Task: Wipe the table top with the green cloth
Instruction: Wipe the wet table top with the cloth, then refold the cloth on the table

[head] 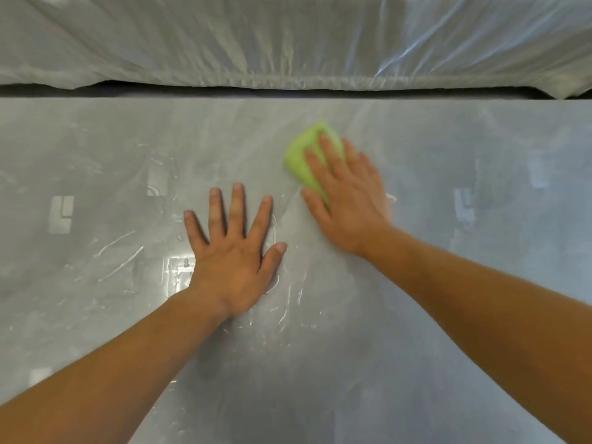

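Both forearms reach in from the near edge, bare to the elbow. My left hand [232, 251] lies flat on the table [448, 315], fingers spread wide, holding nothing; I judge it is bracing me. My right hand [347, 200] is also flat and open, palm down on the cloth [301, 155], pressing rather than gripping it. That cloth is green, folded small, and sits right of centre in the far half of the table, its far corner poking out past my fingertips.

Thin wet streaks glint around and in front of the left hand, so I take it that patch has been gone over. Far corners and the right side look dull and dry, though glare makes that hard to call. Plastic sheeting [288, 43] hangs beyond the far edge. I would put the wipe at partway, with most of the top left.
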A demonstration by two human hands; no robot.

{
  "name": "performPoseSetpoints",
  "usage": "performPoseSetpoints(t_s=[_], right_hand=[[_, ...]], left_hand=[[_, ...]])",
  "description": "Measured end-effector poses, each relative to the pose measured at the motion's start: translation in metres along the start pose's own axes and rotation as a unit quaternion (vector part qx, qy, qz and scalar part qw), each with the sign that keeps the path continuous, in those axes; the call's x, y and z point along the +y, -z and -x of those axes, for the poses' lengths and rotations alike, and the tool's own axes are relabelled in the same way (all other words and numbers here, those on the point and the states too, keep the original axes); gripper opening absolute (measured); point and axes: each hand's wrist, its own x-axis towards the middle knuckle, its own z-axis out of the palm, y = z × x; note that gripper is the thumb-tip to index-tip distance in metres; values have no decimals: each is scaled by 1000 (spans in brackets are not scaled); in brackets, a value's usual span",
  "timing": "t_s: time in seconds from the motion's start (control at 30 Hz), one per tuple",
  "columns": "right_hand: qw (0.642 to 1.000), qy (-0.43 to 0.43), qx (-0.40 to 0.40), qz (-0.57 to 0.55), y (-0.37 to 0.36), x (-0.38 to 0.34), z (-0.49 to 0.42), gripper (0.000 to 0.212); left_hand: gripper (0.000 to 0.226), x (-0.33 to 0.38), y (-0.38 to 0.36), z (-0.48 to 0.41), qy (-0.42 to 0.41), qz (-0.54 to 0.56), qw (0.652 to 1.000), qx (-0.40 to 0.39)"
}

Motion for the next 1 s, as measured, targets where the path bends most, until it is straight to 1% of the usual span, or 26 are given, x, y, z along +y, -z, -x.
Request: performPoseSetpoints(t_s=[0.03, 0.07, 0.1, 0.17, 0.23, 0.27, 0.3, 0.33, 0.4, 0.47, 0.53, 0.6, 0.63, 0.67, 0.7, 0.73, 0.77, 0.83, 0.9, 1.0], right_hand=[[998, 59, -22, 9, 2, 4, 4, 65], [996, 86, -30, 18, 5, 13, -1, 63], [997, 71, -25, 22, 9, 23, -11, 61], [999, -32, 2, 12, 14, 35, -35, 59], [990, -134, 28, -20, 12, 29, -50, 58], [987, -155, 39, -32, 10, 20, -51, 59], [986, -154, 40, -40, 8, 10, -47, 60], [990, -128, 33, -43, 5, 2, -38, 61], [999, -31, 0, -29, 3, -8, -10, 62], [997, 62, -36, -16, 1, -10, 26, 61], [991, 120, -55, -17, 2, -1, 55, 59], [985, 146, -52, -71, 7, 10, 69, 56], [981, 133, -42, -132, 11, 13, 72, 53], [974, 98, -22, -205, 15, 15, 72, 52], [964, 47, 9, -263, 19, 16, 71, 52], [957, -10, 38, -286, 23, 18, 69, 53], [958, -61, 53, -276, 26, 20, 66, 53], [961, -130, 33, -242, 30, 24, 61, 55], [954, -165, -9, -250, 34, 27, 60, 58], [946, -189, -62, -257, 37, 27, 58, 62]], left_hand=[[70, 0, 0, 0, -1, 1, 1000, 0], [69, 0, 0, 0, -2, 0, 1000, 1], [69, 0, -1, 0, -1, -2, 1000, 2], [69, -1, -1, 0, 3, -7, 1000, 1], [69, -2, -3, 0, 4, -8, 1000, 2], [69, -1, -3, 0, 5, -8, 1000, 3], [69, -1, -4, 0, 5, -8, 1000, 4], [69, -1, -4, 1, 5, -8, 1000, 6], [69, 0, -3, 1, 2, 6, 1000, 13], [69, 0, 0, 2, 4, 41, 999, 14], [68, -1, 4, 2, 13, 74, 997, 7], [65, 3, 12, 1, 24, 96, 995, 17], [62, 7, 17, -1, 21, 107, 993, 42], [60, 11, 22, -4, 10, 123, 990, 72], [60, 16, 28, -8, -7, 144, 985, 94], [62, 22, 32, -14, -25, 173, 979, 102], [65, 28, 35, -20, -38, 213, 972, 93], [67, 41, 41, -32, -42, 303, 950, 60], [64, 51, 47, -43, -21, 355, 934, 39], [65, 60, 55, -56, 30, 379, 925, 11]])
